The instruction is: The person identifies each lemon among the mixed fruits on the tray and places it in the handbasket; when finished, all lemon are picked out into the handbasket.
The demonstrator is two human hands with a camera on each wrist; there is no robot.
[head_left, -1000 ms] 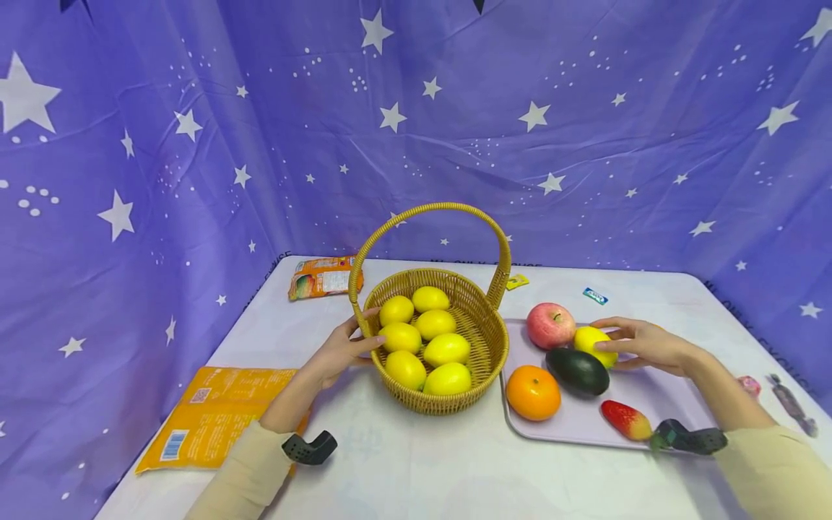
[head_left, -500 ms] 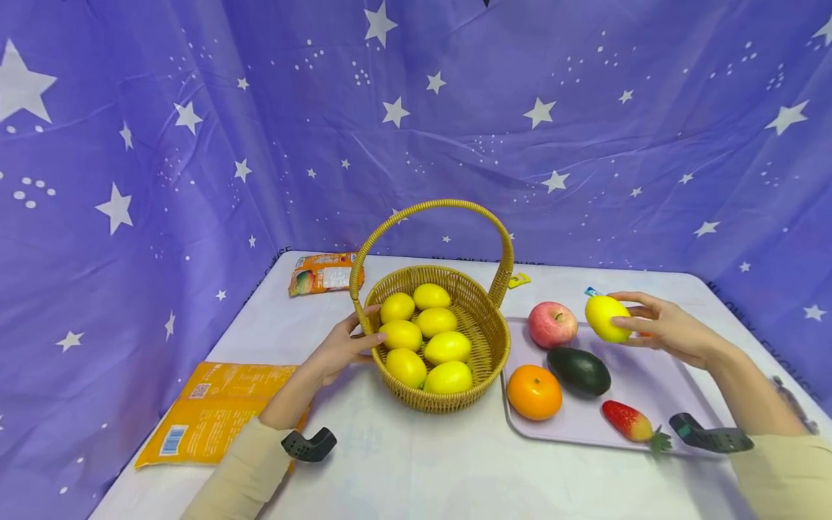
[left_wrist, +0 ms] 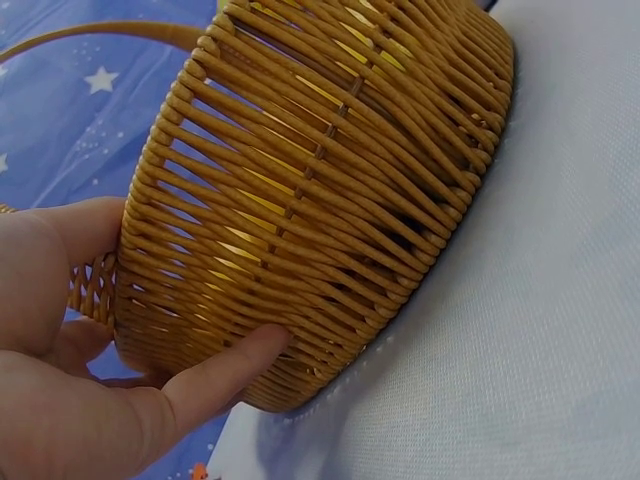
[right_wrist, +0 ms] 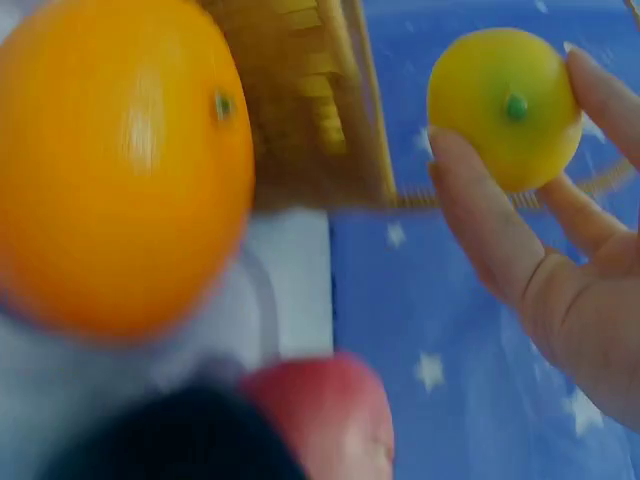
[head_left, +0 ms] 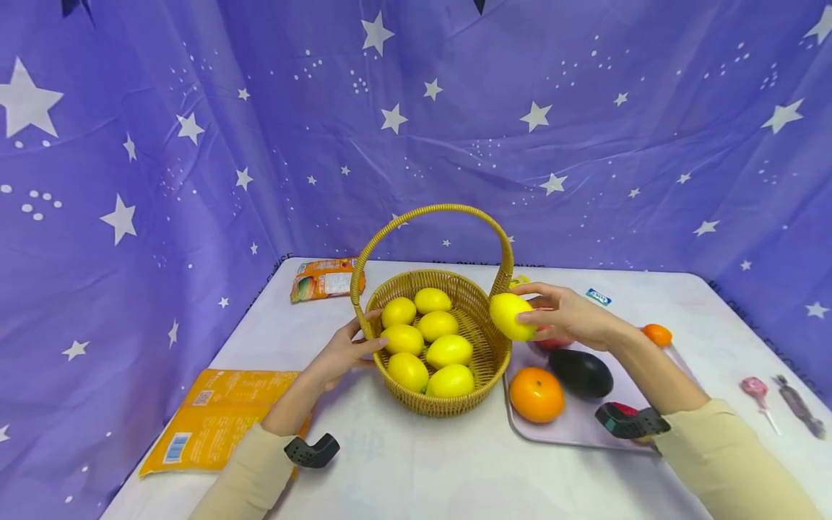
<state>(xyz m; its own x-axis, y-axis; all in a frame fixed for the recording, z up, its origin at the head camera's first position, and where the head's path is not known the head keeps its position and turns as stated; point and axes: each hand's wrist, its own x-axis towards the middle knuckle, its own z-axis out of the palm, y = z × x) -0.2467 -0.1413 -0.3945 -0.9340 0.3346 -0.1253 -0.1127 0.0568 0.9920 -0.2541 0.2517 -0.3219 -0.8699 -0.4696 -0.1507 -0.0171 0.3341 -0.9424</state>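
A round wicker basket [head_left: 477,386] with a tall arched handle holds several yellow lemons [head_left: 450,351]. At its left side my left hand [head_left: 341,352] grips the rim; in the left wrist view, one finger [left_wrist: 235,370] lies along the woven outside. My right hand [head_left: 572,315] pinches another lemon [head_left: 513,316] between thumb and fingers, in the air at the basket's right rim. The right wrist view shows this lemon [right_wrist: 505,110] end-on, its green tip towards the camera. Below that hand, a red apple [head_left: 552,341] is mostly hidden.
On a pale tray [head_left: 552,435] at the right lie an orange [head_left: 536,395], a dark green avocado-like fruit [head_left: 581,373], a partly covered strawberry [head_left: 625,409] and a small orange fruit [head_left: 657,334]. A lollipop [head_left: 755,387] lies farther right. Orange packets [head_left: 221,419] lie at the left.
My right hand has lifted the lemon off the tray and carried it left to the basket's right rim. The left hand has stayed on the basket.
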